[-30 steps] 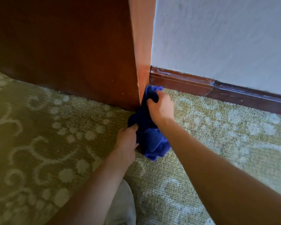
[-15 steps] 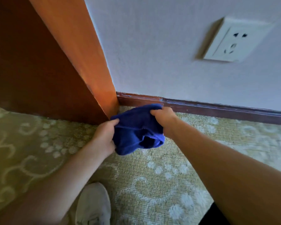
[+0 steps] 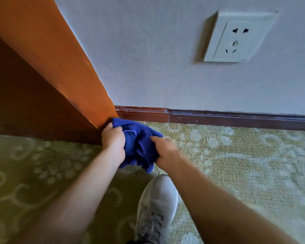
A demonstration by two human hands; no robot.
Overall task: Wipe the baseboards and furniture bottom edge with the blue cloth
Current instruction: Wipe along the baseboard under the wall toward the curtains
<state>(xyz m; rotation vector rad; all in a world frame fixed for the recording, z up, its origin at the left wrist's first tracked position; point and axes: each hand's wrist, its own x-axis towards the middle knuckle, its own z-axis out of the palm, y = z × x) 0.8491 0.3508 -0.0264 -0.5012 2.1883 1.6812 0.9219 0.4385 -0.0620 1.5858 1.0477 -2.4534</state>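
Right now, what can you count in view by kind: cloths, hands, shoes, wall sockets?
Blue cloth: 1, gripped by both hands
Hands: 2, left hand and right hand
Shoe: 1, pale, on the carpet
Wall socket: 1, above the baseboard
Total: 5

Cloth [image 3: 137, 140] between hands, at furniture [image 3: 42, 81] corner; baseboard [image 3: 218, 118] behind, right; socket [image 3: 234, 37] above.
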